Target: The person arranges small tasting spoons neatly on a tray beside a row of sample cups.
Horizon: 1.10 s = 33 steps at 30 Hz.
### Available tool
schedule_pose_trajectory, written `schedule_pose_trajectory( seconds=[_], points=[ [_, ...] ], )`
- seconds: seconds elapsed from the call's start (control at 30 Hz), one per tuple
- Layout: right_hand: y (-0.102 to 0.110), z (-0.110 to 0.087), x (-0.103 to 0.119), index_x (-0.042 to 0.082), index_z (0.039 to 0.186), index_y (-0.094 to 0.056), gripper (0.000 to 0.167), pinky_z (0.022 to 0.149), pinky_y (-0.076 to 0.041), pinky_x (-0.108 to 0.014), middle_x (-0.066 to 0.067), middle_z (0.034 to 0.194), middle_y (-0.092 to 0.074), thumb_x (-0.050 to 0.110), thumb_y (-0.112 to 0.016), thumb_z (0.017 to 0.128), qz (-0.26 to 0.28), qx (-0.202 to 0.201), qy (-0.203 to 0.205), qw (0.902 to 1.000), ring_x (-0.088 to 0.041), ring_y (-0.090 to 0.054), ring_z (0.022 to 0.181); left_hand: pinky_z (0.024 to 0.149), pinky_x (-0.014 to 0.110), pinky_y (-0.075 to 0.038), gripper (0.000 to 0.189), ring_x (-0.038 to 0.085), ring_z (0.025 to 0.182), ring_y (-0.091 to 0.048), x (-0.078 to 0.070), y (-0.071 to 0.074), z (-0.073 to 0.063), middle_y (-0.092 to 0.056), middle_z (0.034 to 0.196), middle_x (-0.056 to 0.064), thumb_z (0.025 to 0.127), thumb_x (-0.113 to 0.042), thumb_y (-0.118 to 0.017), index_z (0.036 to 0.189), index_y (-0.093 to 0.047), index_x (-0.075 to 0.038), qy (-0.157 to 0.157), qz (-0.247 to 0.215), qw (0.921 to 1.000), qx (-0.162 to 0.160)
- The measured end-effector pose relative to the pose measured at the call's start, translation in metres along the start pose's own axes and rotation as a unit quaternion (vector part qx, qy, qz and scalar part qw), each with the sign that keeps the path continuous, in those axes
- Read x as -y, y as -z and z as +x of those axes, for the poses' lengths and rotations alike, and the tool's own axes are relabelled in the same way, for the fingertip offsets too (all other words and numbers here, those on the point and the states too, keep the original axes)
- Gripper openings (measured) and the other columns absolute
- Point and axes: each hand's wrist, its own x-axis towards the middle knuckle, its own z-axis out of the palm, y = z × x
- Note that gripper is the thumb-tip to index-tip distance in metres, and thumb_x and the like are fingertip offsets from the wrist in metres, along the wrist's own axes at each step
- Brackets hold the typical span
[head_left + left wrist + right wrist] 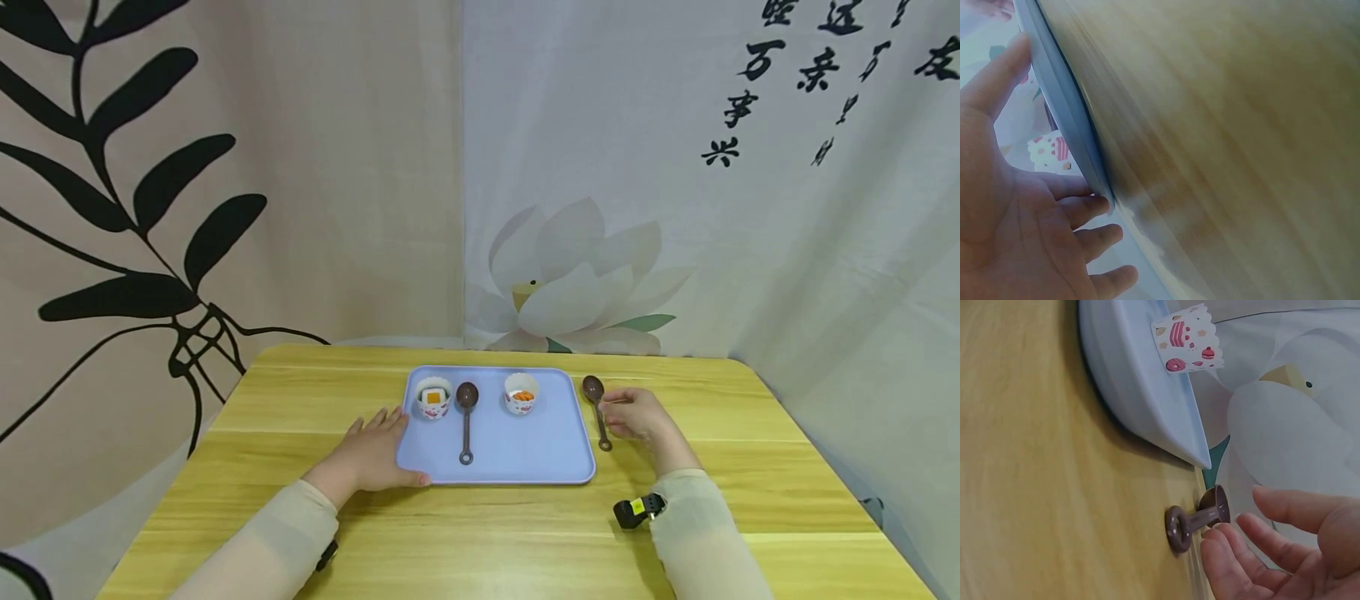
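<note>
A light blue tray (528, 450) lies on the table, with my left hand (373, 457) against its left side. The fingers extend along the side and the thumb touches the near edge; the left wrist view shows the palm spread beside the rim. To the right of the tray lies a brown spoon (598, 408), bowl away from me. My right hand (637, 417) is right beside its handle, and in the right wrist view the fingers (1216, 556) bend loosely next to the spoon (1200, 519), thumb apart from them.
On the tray stand a paper cup (433, 408) with white and yellow pieces, another paper cup (521, 403) with orange pieces, and a second brown spoon (467, 417) between them. The wooden table (480, 542) ends at printed curtains (375, 208) behind.
</note>
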Motion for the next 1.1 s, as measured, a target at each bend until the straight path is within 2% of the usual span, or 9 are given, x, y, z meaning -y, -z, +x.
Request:
schedule_pose_trajectory(
  seconds=[0.3, 0.77, 0.93, 1.1],
  points=[
    [-0.002, 0.004, -0.003, -0.012, 0.129, -0.052, 0.039, 0.073, -0.058, -0.03, -0.008, 0.096, -0.062, 0.005, -0.065, 0.096, -0.003, -0.001, -0.014, 0.9999, -0.017, -0.061, 0.082, 0.116, 0.067, -0.014, 0.117, 0.048, 0.147, -0.022, 0.001, -0.001, 0.002, -0.028, 0.159, 0.026, 0.075, -0.069, -0.074, 0.151, -0.032, 0.009, 0.0, 0.002, 1.0, 0.0],
    [-0.005, 0.007, -0.006, -0.013, 0.127, -0.052, 0.037, 0.071, -0.058, -0.028, -0.006, 0.09, -0.061, 0.001, -0.064, 0.095, 0.007, -0.013, -0.019, 0.9997, -0.015, -0.06, 0.077, 0.116, 0.068, -0.013, 0.118, 0.048, 0.147, -0.021, 0.003, -0.003, 0.004, -0.028, 0.159, 0.025, 0.075, -0.071, -0.073, 0.152, -0.032, 0.008, 0.001, 0.007, 1.0, 0.0],
    [-0.007, 0.009, -0.007, -0.012, 0.125, -0.054, 0.035, 0.068, -0.058, -0.026, -0.008, 0.092, -0.059, 0.001, -0.065, 0.094, -0.008, -0.025, -0.021, 0.9994, -0.015, -0.058, 0.075, 0.116, 0.067, -0.013, 0.118, 0.048, 0.147, -0.021, 0.001, -0.002, 0.002, -0.028, 0.159, 0.026, 0.075, -0.071, -0.073, 0.152, -0.031, 0.009, 0.001, 0.006, 1.0, 0.002],
    [-0.01, 0.012, -0.009, -0.011, 0.121, -0.056, 0.033, 0.061, -0.055, -0.023, -0.007, 0.086, -0.058, -0.001, -0.066, 0.092, -0.02, -0.037, -0.019, 0.9989, -0.013, -0.055, 0.069, 0.116, 0.067, -0.013, 0.119, 0.048, 0.147, -0.021, 0.002, -0.002, 0.002, -0.027, 0.159, 0.026, 0.075, -0.072, -0.072, 0.152, -0.031, 0.009, 0.001, 0.006, 1.0, 0.004]
  ],
)
